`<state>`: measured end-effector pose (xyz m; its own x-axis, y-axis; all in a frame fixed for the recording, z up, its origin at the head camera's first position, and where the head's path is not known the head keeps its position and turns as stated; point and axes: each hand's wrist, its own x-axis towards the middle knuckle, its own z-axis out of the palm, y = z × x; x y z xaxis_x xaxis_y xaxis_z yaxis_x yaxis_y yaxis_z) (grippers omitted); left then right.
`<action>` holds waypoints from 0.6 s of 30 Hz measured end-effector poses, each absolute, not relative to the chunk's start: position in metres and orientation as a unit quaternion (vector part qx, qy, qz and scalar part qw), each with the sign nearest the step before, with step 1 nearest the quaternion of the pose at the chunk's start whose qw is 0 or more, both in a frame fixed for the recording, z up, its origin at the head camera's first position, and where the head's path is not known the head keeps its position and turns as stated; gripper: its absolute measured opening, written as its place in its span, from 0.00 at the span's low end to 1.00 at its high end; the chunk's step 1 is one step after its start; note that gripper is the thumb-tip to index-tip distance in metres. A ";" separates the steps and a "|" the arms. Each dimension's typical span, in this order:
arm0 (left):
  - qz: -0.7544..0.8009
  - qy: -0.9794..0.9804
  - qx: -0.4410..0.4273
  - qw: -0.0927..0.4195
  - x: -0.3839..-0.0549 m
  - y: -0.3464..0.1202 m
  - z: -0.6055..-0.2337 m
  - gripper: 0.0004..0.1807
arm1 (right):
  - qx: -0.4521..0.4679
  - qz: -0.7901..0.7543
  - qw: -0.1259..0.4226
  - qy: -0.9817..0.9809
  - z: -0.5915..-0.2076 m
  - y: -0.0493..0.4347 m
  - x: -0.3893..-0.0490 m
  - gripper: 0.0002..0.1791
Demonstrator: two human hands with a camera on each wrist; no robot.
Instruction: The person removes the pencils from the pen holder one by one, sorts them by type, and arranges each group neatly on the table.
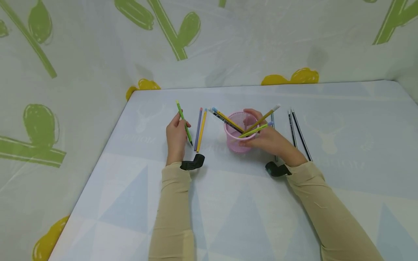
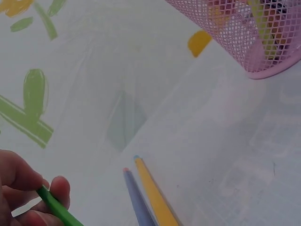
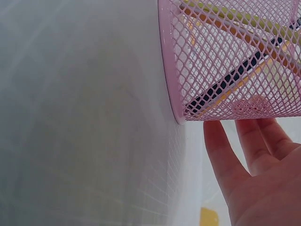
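My left hand (image 1: 177,137) pinches a green pencil (image 1: 188,135) between thumb and fingers, its dark tip slanting down toward the table. Just right of it lie a purple pencil (image 1: 198,129) and a yellow pencil (image 1: 202,130), side by side. A pink mesh pencil cup (image 1: 236,146) stands farther right, with my right hand (image 1: 272,139) gripping its side, thumb in front and fingers behind. Several pencils lean inside the cup, among them a black pencil (image 1: 225,120) and a yellow-green pencil (image 1: 260,128). The right wrist view shows fingers (image 3: 218,146) against the mesh (image 3: 225,61).
Two black pencils (image 1: 301,134) lie on the table right of the right hand, partly behind the forearm. A teal pencil (image 1: 273,119) shows beside the cup, mostly covered by that hand. The pale patterned table (image 1: 228,203) meets a leaf-print wall covering (image 1: 228,43) at its far edge.
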<state>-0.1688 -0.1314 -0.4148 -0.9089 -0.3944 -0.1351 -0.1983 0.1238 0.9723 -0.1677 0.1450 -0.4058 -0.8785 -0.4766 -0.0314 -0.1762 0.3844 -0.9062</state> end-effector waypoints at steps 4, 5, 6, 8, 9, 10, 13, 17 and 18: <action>-0.595 -0.779 0.190 0.055 -0.170 -0.131 -0.418 0.27 | -0.200 -0.519 0.145 0.818 -0.405 0.144 -0.167 0.50; -0.586 -0.787 0.187 0.051 -0.170 -0.131 -0.418 0.27 | -0.200 -0.518 0.144 0.819 -0.404 0.144 -0.167 0.50; -0.577 -0.794 0.184 0.046 -0.171 -0.130 -0.419 0.28 | -0.200 -0.518 0.144 0.819 -0.404 0.144 -0.166 0.50; -0.560 -0.808 0.179 0.036 -0.172 -0.130 -0.422 0.29 | -0.201 -0.517 0.143 0.819 -0.403 0.144 -0.166 0.50; -0.552 -0.814 0.178 0.031 -0.172 -0.130 -0.423 0.30 | -0.202 -0.517 0.143 0.820 -0.403 0.143 -0.166 0.50; -0.543 -0.820 0.178 0.028 -0.172 -0.130 -0.424 0.30 | -0.203 -0.517 0.144 0.819 -0.403 0.143 -0.166 0.50; -0.524 -0.834 0.172 0.025 -0.173 -0.130 -0.427 0.30 | -0.205 -0.517 0.143 0.819 -0.402 0.143 -0.166 0.50; -0.500 -0.851 0.162 0.027 -0.173 -0.129 -0.430 0.30 | -0.208 -0.519 0.140 0.817 -0.402 0.143 -0.166 0.50; -0.490 -0.856 0.159 0.025 -0.173 -0.129 -0.431 0.30 | -0.208 -0.519 0.141 0.817 -0.403 0.143 -0.167 0.50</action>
<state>-0.1725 -0.1295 -0.4312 -0.9479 -0.2980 -0.1128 -0.2482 0.4682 0.8481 -0.1667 0.1430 -0.4027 -0.8737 -0.4862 -0.0139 -0.1945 0.3754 -0.9062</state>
